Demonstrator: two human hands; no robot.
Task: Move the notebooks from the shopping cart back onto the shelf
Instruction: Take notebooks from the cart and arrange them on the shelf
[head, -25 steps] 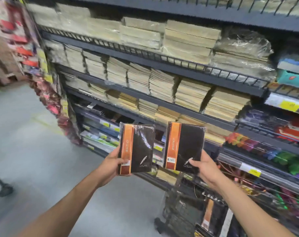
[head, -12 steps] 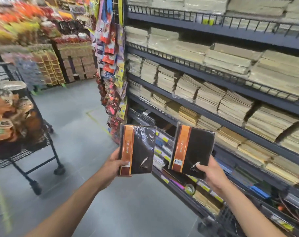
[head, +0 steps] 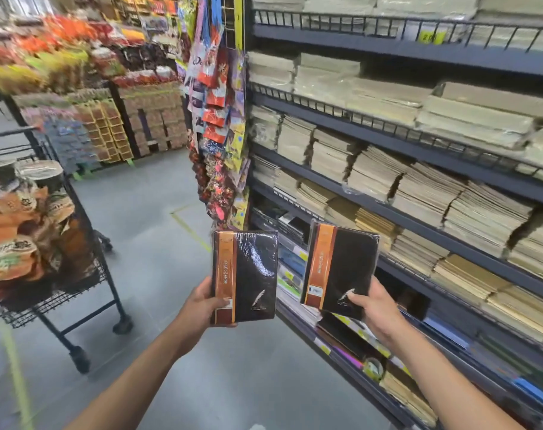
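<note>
I hold two dark, plastic-wrapped notebooks with orange spines upright in front of me. My left hand (head: pixel 203 305) grips the left notebook (head: pixel 251 274) at its lower left corner. My right hand (head: pixel 375 311) grips the right notebook (head: pixel 344 268) at its lower right corner; it tilts slightly. Both hover before the dark metal shelf (head: pixel 419 150), level with its lower tiers, where dark notebooks (head: pixel 290 225) lie at the left end. A black wire shopping cart (head: pixel 77 274) stands at the left.
The shelf tiers carry several stacks of tan paper pads (head: pixel 372 172). Hanging coloured packets (head: pixel 220 125) cover the shelf's end. The cart holds orange snack bags (head: pixel 12 240). Grey floor (head: pixel 152 243) lies between cart and shelf; more displays (head: pixel 108 97) stand at the aisle's far end.
The view has swung left along the shelf, bringing the cart and the shelf's end into sight. Both hands keep their notebooks held up in the same way.
</note>
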